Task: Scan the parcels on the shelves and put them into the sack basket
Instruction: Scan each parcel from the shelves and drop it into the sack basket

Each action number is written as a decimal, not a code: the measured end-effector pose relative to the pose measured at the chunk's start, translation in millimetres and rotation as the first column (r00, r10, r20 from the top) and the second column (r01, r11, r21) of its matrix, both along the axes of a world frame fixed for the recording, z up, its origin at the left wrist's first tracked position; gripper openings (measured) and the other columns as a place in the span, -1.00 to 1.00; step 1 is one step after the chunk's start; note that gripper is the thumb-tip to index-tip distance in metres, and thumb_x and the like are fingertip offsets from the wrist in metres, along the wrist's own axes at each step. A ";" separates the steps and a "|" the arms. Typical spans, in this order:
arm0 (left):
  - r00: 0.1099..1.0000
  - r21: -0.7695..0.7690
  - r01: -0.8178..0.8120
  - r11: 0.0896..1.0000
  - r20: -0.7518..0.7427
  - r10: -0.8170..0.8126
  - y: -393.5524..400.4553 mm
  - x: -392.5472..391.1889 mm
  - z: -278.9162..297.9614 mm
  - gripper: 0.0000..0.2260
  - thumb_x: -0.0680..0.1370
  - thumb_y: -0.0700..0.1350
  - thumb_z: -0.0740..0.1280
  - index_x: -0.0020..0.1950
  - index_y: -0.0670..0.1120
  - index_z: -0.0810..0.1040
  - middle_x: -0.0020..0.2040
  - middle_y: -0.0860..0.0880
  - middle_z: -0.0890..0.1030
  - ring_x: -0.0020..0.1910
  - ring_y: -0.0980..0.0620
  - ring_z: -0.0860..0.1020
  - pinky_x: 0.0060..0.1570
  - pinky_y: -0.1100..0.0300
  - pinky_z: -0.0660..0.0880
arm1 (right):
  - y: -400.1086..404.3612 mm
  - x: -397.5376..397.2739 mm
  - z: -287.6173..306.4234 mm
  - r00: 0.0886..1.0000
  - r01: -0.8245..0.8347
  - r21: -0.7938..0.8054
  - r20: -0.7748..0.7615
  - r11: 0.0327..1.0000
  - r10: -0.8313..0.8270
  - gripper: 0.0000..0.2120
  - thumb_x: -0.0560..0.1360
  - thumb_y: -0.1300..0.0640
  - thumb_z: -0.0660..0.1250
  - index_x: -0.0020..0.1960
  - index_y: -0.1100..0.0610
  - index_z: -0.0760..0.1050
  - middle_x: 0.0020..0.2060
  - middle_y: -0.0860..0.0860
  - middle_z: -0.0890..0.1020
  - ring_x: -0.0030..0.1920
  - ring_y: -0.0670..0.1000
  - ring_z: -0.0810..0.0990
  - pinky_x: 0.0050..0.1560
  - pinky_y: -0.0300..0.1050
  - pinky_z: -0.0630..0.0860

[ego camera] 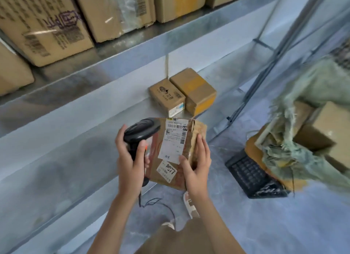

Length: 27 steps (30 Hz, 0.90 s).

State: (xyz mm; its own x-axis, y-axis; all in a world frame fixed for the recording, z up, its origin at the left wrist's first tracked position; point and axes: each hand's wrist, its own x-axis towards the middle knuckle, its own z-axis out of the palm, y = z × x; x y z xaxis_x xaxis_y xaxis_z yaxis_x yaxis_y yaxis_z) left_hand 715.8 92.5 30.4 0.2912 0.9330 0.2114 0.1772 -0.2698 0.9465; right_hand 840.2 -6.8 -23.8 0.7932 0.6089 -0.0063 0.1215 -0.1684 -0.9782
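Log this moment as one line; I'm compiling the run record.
stage: scanning | left hand: grips scanner | right hand: holds parcel, label up | sack basket: at right, boxes inside

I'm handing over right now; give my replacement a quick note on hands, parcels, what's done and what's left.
Left hand grips the scanner, aimed at the label.
Right hand holds the parcel in front of the lower shelf.
Sack basket on the right already holds boxes.
Left: finish this scan, drop the parcel in the sack, then take the two small boxes and the boxes on the upper shelf.
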 end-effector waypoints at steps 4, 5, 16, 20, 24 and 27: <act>0.992 -0.014 0.127 0.992 0.022 -0.127 -16.2 12.6 2.4 -0.57 0.63 0.02 0.25 0.38 0.45 0.25 -0.15 0.11 0.63 -0.44 0.03 0.51 -0.40 0.20 0.52 | -42.7 3.4 2.3 0.987 0.154 -0.030 -0.038 0.988 -0.155 -0.25 0.41 -0.22 0.30 0.57 -0.23 0.18 0.53 -0.32 0.16 0.50 -0.24 0.11 0.45 -0.09 0.11; 0.989 -0.029 0.148 0.989 0.028 -0.147 -20.6 18.2 2.6 -0.57 0.62 0.02 0.26 0.36 0.47 0.25 -0.14 0.11 0.64 -0.44 0.03 0.51 -0.41 0.21 0.52 | -51.7 6.5 2.8 0.981 0.188 -0.031 -0.050 0.982 -0.189 -0.25 0.41 -0.23 0.30 0.56 -0.24 0.17 0.52 -0.34 0.16 0.50 -0.24 0.11 0.44 -0.08 0.12; 0.921 -0.059 0.389 0.919 0.021 -0.388 -98.5 150.7 1.1 -0.57 0.60 0.12 0.27 0.39 0.49 0.24 -0.10 0.09 0.64 -0.38 0.01 0.55 -0.35 0.11 0.56 | -162.0 103.2 5.5 0.903 0.420 -0.024 -0.091 0.907 -0.420 -0.28 0.42 -0.21 0.32 0.54 -0.29 0.18 0.53 -0.33 0.16 0.52 -0.22 0.09 0.51 0.05 0.15; 0.886 -0.062 0.464 0.884 0.030 -0.463 -134.7 215.1 1.8 -0.58 0.57 0.25 0.28 0.37 0.52 0.21 -0.16 0.10 0.65 -0.42 0.03 0.55 -0.37 0.19 0.55 | -203.2 156.0 8.0 0.873 0.475 -0.007 -0.120 0.880 -0.472 -0.32 0.44 -0.08 0.35 0.48 -0.39 0.17 0.51 -0.35 0.17 0.51 -0.24 0.11 0.50 0.02 0.18; 0.842 -0.076 0.539 0.839 0.031 -0.539 -163.7 268.4 -4.0 -0.54 0.56 0.23 0.27 0.43 0.42 0.21 -0.13 0.07 0.64 -0.41 0.03 0.55 -0.35 0.22 0.54 | -233.2 201.5 11.2 0.840 0.532 0.017 -0.130 0.846 -0.526 -0.32 0.44 -0.04 0.37 0.44 -0.43 0.18 0.51 -0.30 0.19 0.52 -0.21 0.13 0.51 0.04 0.20; 0.808 -0.037 0.589 0.807 0.026 -0.589 -176.5 300.9 -7.6 -0.56 0.67 0.05 0.28 0.47 0.36 0.20 -0.13 0.10 0.64 -0.42 0.03 0.55 -0.36 0.24 0.54 | -249.1 230.0 13.4 0.815 0.573 0.031 -0.123 0.819 -0.566 -0.31 0.43 -0.05 0.37 0.45 -0.43 0.17 0.51 -0.28 0.21 0.52 -0.19 0.15 0.49 0.03 0.22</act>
State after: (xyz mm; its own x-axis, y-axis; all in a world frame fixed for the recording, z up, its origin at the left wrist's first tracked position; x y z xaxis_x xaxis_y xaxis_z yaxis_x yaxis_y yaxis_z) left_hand 1016.8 -84.0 22.8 0.7853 0.5912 0.1837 -0.0145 -0.2790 0.9602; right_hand 1070.2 -255.9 -10.4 0.9951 0.0505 -0.0853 -0.0792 -0.1132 -0.9904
